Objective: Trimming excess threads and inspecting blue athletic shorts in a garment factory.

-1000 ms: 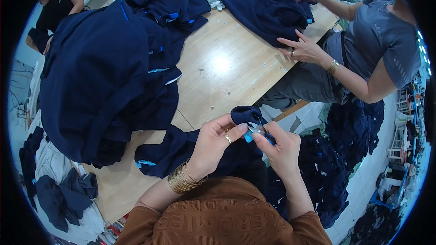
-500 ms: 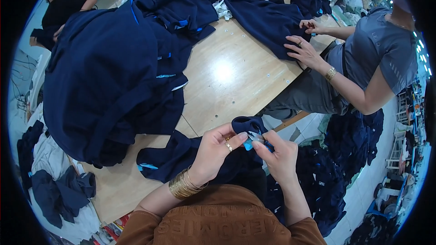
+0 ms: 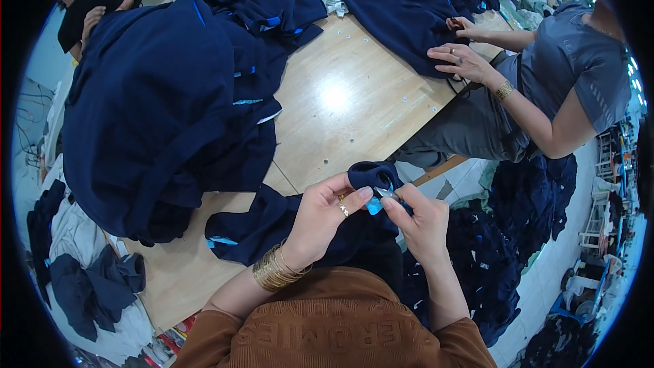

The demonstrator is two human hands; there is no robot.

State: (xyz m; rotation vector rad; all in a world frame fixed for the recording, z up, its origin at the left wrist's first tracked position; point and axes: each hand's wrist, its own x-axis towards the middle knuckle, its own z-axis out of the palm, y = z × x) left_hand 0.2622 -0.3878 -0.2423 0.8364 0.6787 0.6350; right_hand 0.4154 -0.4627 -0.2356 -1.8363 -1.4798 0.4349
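Observation:
My left hand (image 3: 319,217) pinches the edge of a navy fabric garment (image 3: 272,221), whose end loops up above my fingers and whose other part lies on the table's near edge. A small light-blue piece (image 3: 372,207) shows at the fabric between my thumbs. My right hand (image 3: 421,221) is closed close beside the left, thumb against its curled fingers. In it sits a small metallic tool (image 3: 387,193), which looks like thread snips and is mostly hidden by the fingers. The tool's tip meets the fabric by my left thumb.
A big navy garment heap (image 3: 150,116) covers the left of the wooden table (image 3: 340,116). At right a co-worker (image 3: 558,75) handles navy cloth (image 3: 402,20); another person (image 3: 102,7) stands far left. Dark garments (image 3: 470,259) pile on the floor at right, pale cloth (image 3: 71,232) at left.
My hands keep their grip on the garment, with only a slight shift of the fingers. The far-left person's hand has risen. The whole view has tilted a little.

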